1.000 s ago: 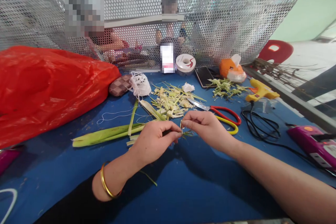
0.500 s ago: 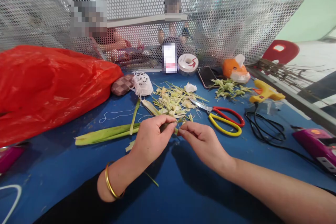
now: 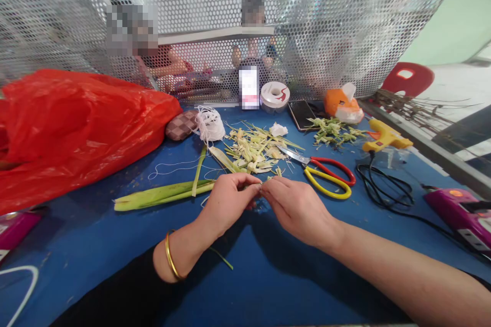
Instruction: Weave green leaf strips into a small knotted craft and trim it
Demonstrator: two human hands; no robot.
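Observation:
My left hand [image 3: 229, 203], with a gold bangle on its wrist, is closed in a pinch. Its fingertips almost meet those of my right hand [image 3: 293, 207], also closed. Between them a bit of a thin green leaf strip [image 3: 259, 188] shows; the fingers hide most of it. Just beyond lies a pile of pale leaf scraps [image 3: 249, 148]. Scissors [image 3: 330, 176] with one red and one yellow handle rest open to the right of my hands. A long green leaf husk [image 3: 153, 196] lies to the left, with a bundle of white string [image 3: 210, 125] behind it.
A red plastic bag [image 3: 88, 133] fills the left side. At right are a yellow glue gun [image 3: 391, 135], its black cord and a purple power strip [image 3: 460, 214]. A ribbon spool [image 3: 275, 96], a phone and an orange tissue pack [image 3: 341, 104] line the perforated screen, with people behind it.
My right hand has turned inward and closed up against my left fingertips, covering more of the green strip. The view has shifted slightly; the scissors and other tools lie unmoved.

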